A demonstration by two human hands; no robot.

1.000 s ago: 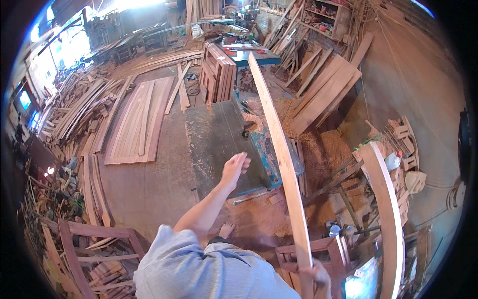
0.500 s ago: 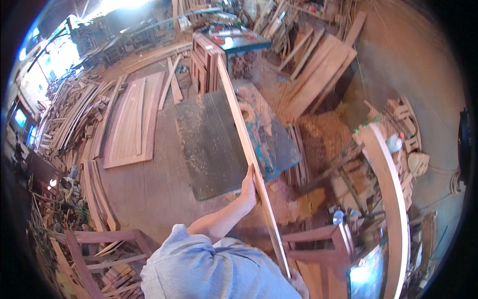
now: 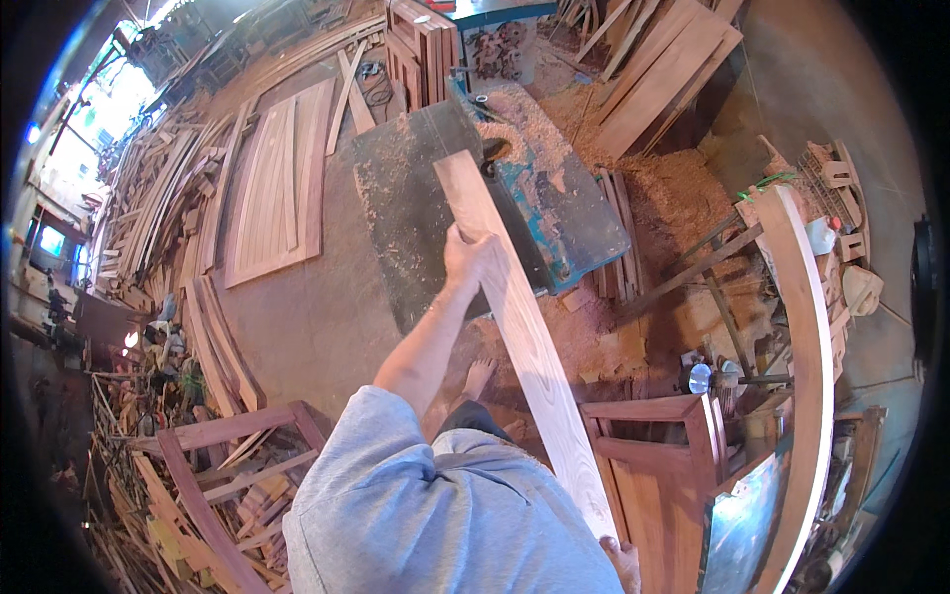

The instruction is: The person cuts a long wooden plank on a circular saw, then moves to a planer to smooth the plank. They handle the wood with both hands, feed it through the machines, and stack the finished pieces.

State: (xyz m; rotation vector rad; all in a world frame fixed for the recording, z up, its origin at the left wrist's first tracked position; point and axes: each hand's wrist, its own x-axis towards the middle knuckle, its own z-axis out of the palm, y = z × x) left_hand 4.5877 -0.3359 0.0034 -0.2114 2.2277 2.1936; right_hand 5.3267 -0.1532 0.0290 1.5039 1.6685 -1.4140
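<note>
A long pale wooden board (image 3: 539, 371) runs from over a jointer-like machine (image 3: 396, 183) back past my right side, its broad grained face showing. My left hand (image 3: 469, 257) is closed around its left edge, a short way from the far end. At the near end, my right hand (image 3: 620, 564) grips the board low beside my hip; its fingers are partly hidden. The machine has a dark flat bed and a blue-edged section (image 3: 569, 213) strewn with wood shavings. The board's far end lies above the dark bed; whether it touches cannot be told.
A panelled door (image 3: 282, 188) lies on the floor at left, near piled offcuts (image 3: 148, 208). Reddish wooden frames stand at near left (image 3: 183, 485) and near right (image 3: 653, 455). A long curved-looking plank (image 3: 807, 386) stretches along the right. Sawdust (image 3: 683, 203) heaps beyond the machine.
The board has rolled from its narrow edge to its broad face, and its far end has come back toward me. My left hand is now closer to that end. The view has tilted downward.
</note>
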